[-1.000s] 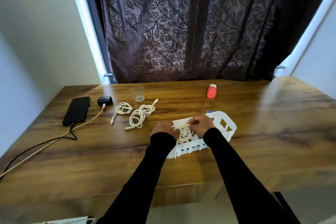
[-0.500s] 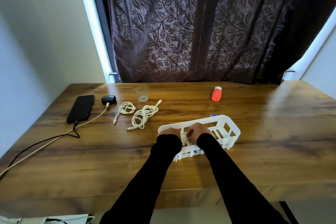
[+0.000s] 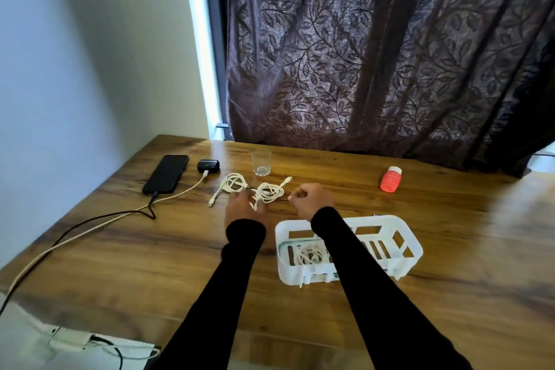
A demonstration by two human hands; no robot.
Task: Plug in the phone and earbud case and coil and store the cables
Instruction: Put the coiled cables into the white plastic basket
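- head view, far left of the wooden table (image 3: 450,249): black phone (image 3: 166,173) lying flat with a dark cable (image 3: 99,217) in its near end; earbud case (image 3: 208,165) just beside it with a white cable (image 3: 168,197) plugged in, green light showing. both likely parked out of the way, charging step apparently done.
- head view, centre: two loose white coils, left coil (image 3: 232,185) and right coil (image 3: 268,192), side by side near a glass (image 3: 261,162), not yet stored.
- left hand (image 3: 244,207) reaching at the right coil, fingers spread and relaxed over its near edge, apparently touching; no closed grasp visible.
- right hand (image 3: 310,200) just beside that coil, fingers curled; cannot tell whether anything is pinched.
- head view, near right: white basket (image 3: 408,245) under the right forearm, one coiled cable (image 3: 309,254) already inside, kept close for short drops.
- red bottle (image 3: 390,179) well apart, uninvolved.
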